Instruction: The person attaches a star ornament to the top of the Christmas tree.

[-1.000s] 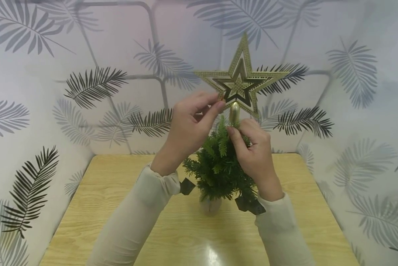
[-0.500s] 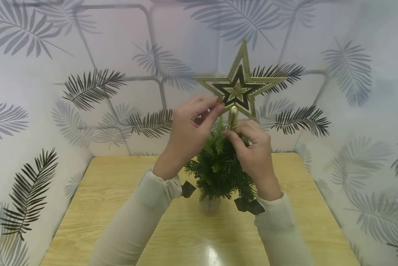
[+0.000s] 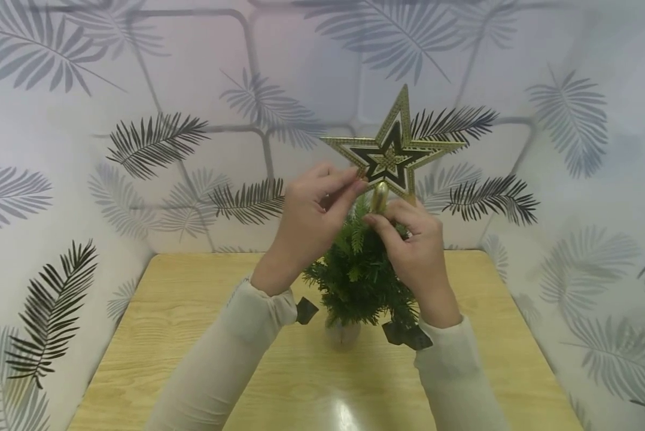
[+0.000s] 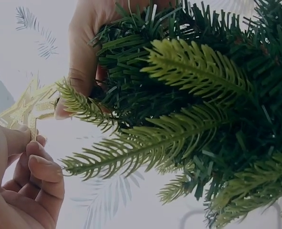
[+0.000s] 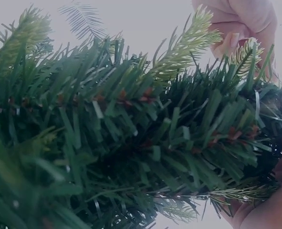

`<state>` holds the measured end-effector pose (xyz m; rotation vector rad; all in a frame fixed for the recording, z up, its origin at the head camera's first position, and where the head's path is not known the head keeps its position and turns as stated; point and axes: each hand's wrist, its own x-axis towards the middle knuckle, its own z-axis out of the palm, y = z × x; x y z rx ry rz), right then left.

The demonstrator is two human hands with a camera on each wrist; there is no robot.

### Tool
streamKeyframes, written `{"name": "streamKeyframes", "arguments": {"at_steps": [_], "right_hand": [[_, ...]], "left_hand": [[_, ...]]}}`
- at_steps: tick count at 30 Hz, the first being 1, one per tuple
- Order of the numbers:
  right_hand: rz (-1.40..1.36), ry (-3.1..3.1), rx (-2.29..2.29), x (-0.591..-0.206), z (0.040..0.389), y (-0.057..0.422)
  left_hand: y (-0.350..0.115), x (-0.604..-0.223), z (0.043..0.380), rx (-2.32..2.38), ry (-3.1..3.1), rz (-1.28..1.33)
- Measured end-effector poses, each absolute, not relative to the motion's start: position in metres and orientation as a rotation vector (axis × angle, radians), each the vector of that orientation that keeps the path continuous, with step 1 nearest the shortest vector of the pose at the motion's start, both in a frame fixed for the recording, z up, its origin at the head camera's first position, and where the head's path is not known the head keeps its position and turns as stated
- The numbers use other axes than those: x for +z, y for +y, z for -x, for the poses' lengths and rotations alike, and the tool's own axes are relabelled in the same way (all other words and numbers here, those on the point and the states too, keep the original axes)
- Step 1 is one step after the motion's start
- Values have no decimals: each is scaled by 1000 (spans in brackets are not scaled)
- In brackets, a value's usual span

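A gold star tree topper point(image 3: 391, 158) stands above a small green artificial Christmas tree point(image 3: 362, 281) in the head view. My left hand point(image 3: 314, 218) pinches the star's lower left point between thumb and fingers. My right hand point(image 3: 416, 251) grips the top of the tree, its thumb beside the lower end of the star's gold socket point(image 3: 379, 199). In the left wrist view the star point(image 4: 24, 109) meets the treetop near the right thumb point(image 4: 78, 71). Branches point(image 5: 131, 133) fill much of the right wrist view, and the exact contact inside the socket is hidden.
The tree's pale base point(image 3: 343, 335) rests on a wooden table point(image 3: 193, 311). Behind and beside it hangs a pale backdrop point(image 3: 301, 48) with leaf prints. Dark wrist-worn pieces point(image 3: 405, 334) sit by the cuffs, close to the lower branches.
The star has come down toward the treetop and tilted slightly to the right, with less of its socket showing. My left hand moved slightly down with it; my right hand keeps its grip.
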<state>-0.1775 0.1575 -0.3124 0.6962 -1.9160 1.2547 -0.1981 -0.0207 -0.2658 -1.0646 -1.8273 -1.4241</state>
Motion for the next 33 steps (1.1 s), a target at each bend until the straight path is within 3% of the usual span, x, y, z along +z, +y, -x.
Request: {"name": "streamKeyframes", "arguments": {"at_steps": [33], "right_hand": [[-725,-1923,1279,-310,176,157]], "left_hand": [[-21,-263,200,-1343,-1849,1102]]}}
